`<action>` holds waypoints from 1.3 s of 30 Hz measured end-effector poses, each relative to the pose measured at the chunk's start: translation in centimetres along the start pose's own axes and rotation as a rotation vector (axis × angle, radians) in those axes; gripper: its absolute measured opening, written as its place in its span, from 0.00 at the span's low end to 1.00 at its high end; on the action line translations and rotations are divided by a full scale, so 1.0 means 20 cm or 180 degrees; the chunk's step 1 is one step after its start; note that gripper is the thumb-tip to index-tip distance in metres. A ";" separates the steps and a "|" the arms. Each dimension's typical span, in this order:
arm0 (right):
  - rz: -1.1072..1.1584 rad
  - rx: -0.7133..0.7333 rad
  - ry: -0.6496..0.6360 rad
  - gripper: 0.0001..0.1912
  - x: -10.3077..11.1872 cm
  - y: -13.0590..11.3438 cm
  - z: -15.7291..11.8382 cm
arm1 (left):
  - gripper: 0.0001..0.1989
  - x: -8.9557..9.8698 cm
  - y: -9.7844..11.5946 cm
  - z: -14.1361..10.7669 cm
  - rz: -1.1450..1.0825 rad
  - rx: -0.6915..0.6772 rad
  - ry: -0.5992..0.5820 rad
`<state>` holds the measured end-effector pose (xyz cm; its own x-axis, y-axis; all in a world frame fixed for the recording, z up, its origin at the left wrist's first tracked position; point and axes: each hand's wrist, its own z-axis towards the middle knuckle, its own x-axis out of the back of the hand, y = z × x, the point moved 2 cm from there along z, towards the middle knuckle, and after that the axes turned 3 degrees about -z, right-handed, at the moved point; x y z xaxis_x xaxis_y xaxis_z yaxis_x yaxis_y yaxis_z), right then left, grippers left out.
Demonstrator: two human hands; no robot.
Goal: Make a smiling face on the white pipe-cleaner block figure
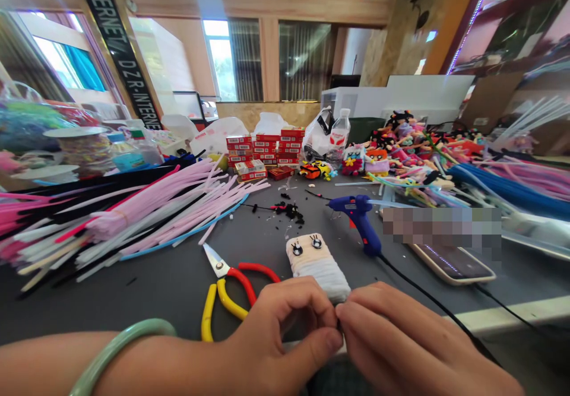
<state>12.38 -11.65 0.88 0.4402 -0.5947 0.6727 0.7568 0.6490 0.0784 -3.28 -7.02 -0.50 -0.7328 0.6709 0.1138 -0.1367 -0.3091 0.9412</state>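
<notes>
My left hand (pixel 285 328) and my right hand (pixel 401 336) meet fingertip to fingertip near the table's front edge. Both are closed in a pinch; a tiny dark bit shows between them, too hidden to name. Just beyond the fingers lies a white and cream wrapped block (pixel 318 268) with two black-and-white eyes on its top end. Left of it are scissors (pixel 229 277) with red handles, the blades pointing away. Yellow handles (pixel 209 313) of another tool show beside them, partly behind my left hand. A blue glue gun (pixel 360 218) stands to the right, its cord running toward me.
Bundles of pink, white and black pipe cleaners (pixel 133 212) spread over the left. Black scraps (pixel 289 211) lie mid-table. Small red boxes (pixel 265 149) are stacked behind, near a plastic bottle (pixel 341 132). A phone (pixel 452 259) with a cable and a heap of colourful dolls (pixel 409 141) are right.
</notes>
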 end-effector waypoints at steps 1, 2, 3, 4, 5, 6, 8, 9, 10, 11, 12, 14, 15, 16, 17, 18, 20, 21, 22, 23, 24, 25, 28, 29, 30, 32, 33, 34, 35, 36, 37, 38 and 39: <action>-0.0006 -0.0007 0.0027 0.14 -0.01 0.00 0.00 | 0.08 0.00 0.00 0.00 0.0016 0.0002 0.0023; -0.0009 -0.0010 0.0054 0.14 -0.02 0.01 0.00 | 0.08 0.00 -0.01 0.00 0.0032 0.0016 0.0042; -0.0005 -0.0032 0.0095 0.14 -0.02 0.01 0.01 | 0.08 0.00 -0.01 0.00 0.0044 0.0037 0.0058; -0.0006 -0.0085 0.0137 0.14 -0.03 0.01 0.01 | 0.08 0.00 -0.01 0.00 0.0047 0.0061 0.0079; 0.0001 -0.0150 0.0159 0.15 -0.03 0.01 0.02 | 0.08 0.00 -0.02 0.00 0.0040 0.0084 0.0095; 0.0027 -0.0227 0.0158 0.15 -0.03 0.01 0.02 | 0.08 0.00 -0.02 0.00 0.0024 0.0107 0.0109; 0.0120 -0.0376 0.0113 0.14 -0.03 0.01 0.02 | 0.08 0.00 -0.02 0.01 0.0005 0.0131 0.0106; 0.0179 -0.0424 0.0086 0.13 -0.03 0.01 0.02 | 0.08 0.00 -0.02 0.00 0.0024 0.0117 0.0098; 0.0233 -0.0461 0.0046 0.12 -0.03 0.01 0.02 | 0.08 0.00 -0.02 0.00 0.0055 0.0101 0.0098; 0.0273 -0.0486 0.0032 0.11 -0.02 0.01 0.02 | 0.08 0.01 -0.02 0.00 0.0082 0.0078 0.0103; 0.0293 -0.0485 0.0037 0.11 -0.02 0.01 0.02 | 0.07 0.01 -0.02 0.00 0.0101 0.0061 0.0110; 0.0269 -0.0441 0.0061 0.12 -0.01 0.01 0.03 | 0.06 0.01 -0.02 0.00 0.0115 0.0027 0.0128; 0.0226 -0.0422 0.0068 0.12 -0.01 0.01 0.03 | 0.06 0.01 -0.01 0.00 0.0105 0.0008 0.0140; 0.0194 -0.0383 0.0067 0.13 0.00 0.01 0.03 | 0.05 0.01 -0.01 0.00 0.0091 -0.0012 0.0151; 0.0179 -0.0364 0.0035 0.14 0.00 0.01 0.03 | 0.05 0.01 -0.01 0.00 0.0080 -0.0036 0.0168; 0.0188 -0.0356 -0.0004 0.14 0.00 0.01 0.04 | 0.05 0.01 -0.01 0.01 0.0072 -0.0057 0.0182; 0.0285 -0.0358 -0.0040 0.13 0.00 0.01 0.04 | 0.05 0.00 0.00 0.01 0.0066 -0.0077 0.0184; 0.0352 -0.0360 -0.0009 0.13 0.00 0.01 0.03 | 0.05 0.00 0.00 0.01 0.0071 -0.0081 0.0177; 0.0408 -0.0377 0.0001 0.12 0.00 0.01 0.03 | 0.05 0.00 0.00 0.00 0.0071 -0.0085 0.0163; 0.0443 -0.0387 0.0038 0.11 0.00 0.01 0.03 | 0.05 0.00 0.00 0.00 0.0069 -0.0077 0.0159; 0.0464 -0.0389 0.0061 0.11 0.00 0.00 0.03 | 0.05 0.00 0.00 0.00 0.0060 -0.0063 0.0159; 0.0465 -0.0403 0.0060 0.10 0.00 0.01 0.03 | 0.05 0.01 0.00 0.00 0.0040 -0.0045 0.0164; 0.0434 -0.0401 0.0055 0.12 0.00 0.01 0.04 | 0.06 0.01 -0.01 0.00 -0.0051 0.0012 0.0201; 0.0432 -0.0389 0.0070 0.12 0.00 0.01 0.04 | 0.07 0.01 -0.01 0.00 -0.0081 0.0022 0.0218; 0.0436 -0.0371 0.0076 0.13 0.00 0.01 0.05 | 0.07 0.00 -0.01 0.00 -0.0095 0.0027 0.0226; 0.0447 -0.0347 0.0082 0.13 0.00 0.01 0.05 | 0.07 0.00 0.00 0.01 -0.0065 0.0017 0.0219; 0.0459 -0.0345 0.0066 0.13 0.00 0.01 0.05 | 0.07 0.00 0.00 0.01 -0.0020 0.0001 0.0194; 0.0471 -0.0353 0.0052 0.13 0.00 0.01 0.05 | 0.07 0.00 0.00 0.01 0.0039 -0.0016 0.0164; 0.0477 -0.0377 0.0025 0.13 0.00 0.01 0.05 | 0.06 0.00 0.01 0.01 0.0093 -0.0039 0.0139; 0.0486 -0.0393 0.0012 0.13 0.00 0.01 0.04 | 0.06 0.00 0.01 0.01 0.0140 -0.0061 0.0130; 0.0496 -0.0413 0.0005 0.12 0.00 0.01 0.04 | 0.06 0.00 0.02 0.01 0.0172 -0.0072 0.0133; 0.0512 -0.0428 0.0008 0.12 0.00 0.01 0.03 | 0.06 0.00 0.02 0.01 0.0186 -0.0079 0.0139; 0.0547 -0.0443 -0.0006 0.11 0.00 0.01 0.03 | 0.06 0.00 0.02 0.01 0.0189 -0.0092 0.0138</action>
<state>12.24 -11.10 1.32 0.5678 -0.4800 0.6687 0.7301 0.6688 -0.1398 -3.13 -7.03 -0.02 -0.7682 0.6213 0.1546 -0.1110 -0.3670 0.9236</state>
